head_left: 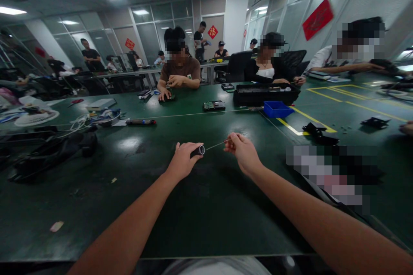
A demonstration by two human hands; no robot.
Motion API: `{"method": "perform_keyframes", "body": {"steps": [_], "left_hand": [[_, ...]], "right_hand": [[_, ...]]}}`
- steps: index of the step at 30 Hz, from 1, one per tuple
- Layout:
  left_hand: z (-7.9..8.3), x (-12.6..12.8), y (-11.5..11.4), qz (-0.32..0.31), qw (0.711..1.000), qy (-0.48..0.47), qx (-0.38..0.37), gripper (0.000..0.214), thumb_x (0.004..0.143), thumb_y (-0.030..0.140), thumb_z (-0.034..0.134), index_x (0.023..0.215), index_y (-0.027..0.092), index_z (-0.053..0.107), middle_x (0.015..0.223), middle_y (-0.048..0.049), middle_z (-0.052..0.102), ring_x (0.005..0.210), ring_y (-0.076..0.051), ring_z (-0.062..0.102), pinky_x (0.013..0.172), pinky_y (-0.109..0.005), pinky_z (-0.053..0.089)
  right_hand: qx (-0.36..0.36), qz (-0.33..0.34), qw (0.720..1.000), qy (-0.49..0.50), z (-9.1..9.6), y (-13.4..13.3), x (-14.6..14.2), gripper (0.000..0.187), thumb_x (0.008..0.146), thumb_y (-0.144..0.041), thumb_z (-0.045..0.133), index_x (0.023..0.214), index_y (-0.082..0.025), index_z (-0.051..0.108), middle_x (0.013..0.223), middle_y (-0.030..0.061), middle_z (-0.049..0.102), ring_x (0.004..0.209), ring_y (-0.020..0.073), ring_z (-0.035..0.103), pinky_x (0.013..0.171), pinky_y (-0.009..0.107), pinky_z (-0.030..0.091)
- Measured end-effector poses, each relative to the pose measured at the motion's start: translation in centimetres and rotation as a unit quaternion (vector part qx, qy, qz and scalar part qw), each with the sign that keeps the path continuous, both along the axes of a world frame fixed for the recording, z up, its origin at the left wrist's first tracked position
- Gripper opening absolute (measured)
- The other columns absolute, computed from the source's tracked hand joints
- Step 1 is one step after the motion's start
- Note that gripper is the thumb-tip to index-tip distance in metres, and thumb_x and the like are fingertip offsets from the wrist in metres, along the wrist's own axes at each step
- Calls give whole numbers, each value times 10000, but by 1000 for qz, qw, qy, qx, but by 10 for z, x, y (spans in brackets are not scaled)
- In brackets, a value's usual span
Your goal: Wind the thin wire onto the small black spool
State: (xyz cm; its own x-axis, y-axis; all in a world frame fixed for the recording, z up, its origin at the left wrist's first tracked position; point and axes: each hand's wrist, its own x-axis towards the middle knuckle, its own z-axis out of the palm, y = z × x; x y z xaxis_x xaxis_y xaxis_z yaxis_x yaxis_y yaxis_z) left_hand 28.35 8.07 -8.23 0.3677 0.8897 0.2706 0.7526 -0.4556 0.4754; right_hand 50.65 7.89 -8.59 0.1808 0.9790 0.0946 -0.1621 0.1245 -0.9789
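My left hand (183, 159) is closed around a small dark spool (199, 151) with a shiny round end, held just above the green table (200, 206). A thin light wire (215, 146) runs from the spool's end to my right hand (242, 151), whose fingers pinch its free end. The two hands are a short span apart over the middle of the table, with the wire taut between them.
A blue bin (277, 108) and a long black tray (266, 93) stand beyond my hands. Circuit boards (214, 105), a dark pen-like tool (141, 122) and black bags (51, 150) lie around. Three people sit across the table. Yellow tape lines mark the right side.
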Motion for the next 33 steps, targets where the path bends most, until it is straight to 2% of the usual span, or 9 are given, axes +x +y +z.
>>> {"method": "perform_keyframes", "body": {"steps": [7,16,20,25,30,33], "left_hand": [[-1,3,-4,-14,1000,-16,-1,406,906,283,639,1309,307,588,1261,-47,646,1214,-251,542,1179,-610,168],[0,3,-4,-7,999,-30,-7,395,893,286,659,1284,301,605,1199,-37,666,1158,-252,562,1171,-609,184],[-1,2,-4,-5,999,-31,-11,405,892,290,662,1292,308,602,1215,-39,663,1176,-256,556,1175,-608,167],[-3,2,-3,-4,999,-33,-4,409,885,290,672,1288,314,607,1231,-30,662,1185,-255,554,1172,-603,181],[-3,2,-1,-5,1000,-29,0,397,875,263,683,1267,295,625,1204,-33,676,1139,-250,578,1151,-564,254],[-2,2,-1,-3,1000,-27,4,394,875,256,683,1264,290,626,1206,-33,677,1136,-248,582,1139,-550,275]], "right_hand": [[48,14,996,-73,1,-5,-6,349,860,-547,590,916,-204,613,843,49,679,766,185,660,742,364,571],[68,8,988,-138,9,-11,-5,292,914,-465,536,930,-186,622,839,58,689,761,189,660,743,365,545],[78,1,981,-179,14,-15,-5,302,929,-462,520,915,-185,638,800,45,690,723,179,649,702,337,521],[62,-23,954,-291,26,-23,-3,362,890,-529,582,805,-188,671,599,5,627,555,161,578,560,300,426],[99,11,952,-289,21,-24,-5,207,932,-361,509,930,-198,636,671,-7,630,619,161,596,584,284,420],[97,15,951,-292,16,-22,-6,242,953,-384,471,906,-210,633,644,-15,597,592,161,572,561,284,396]]}}
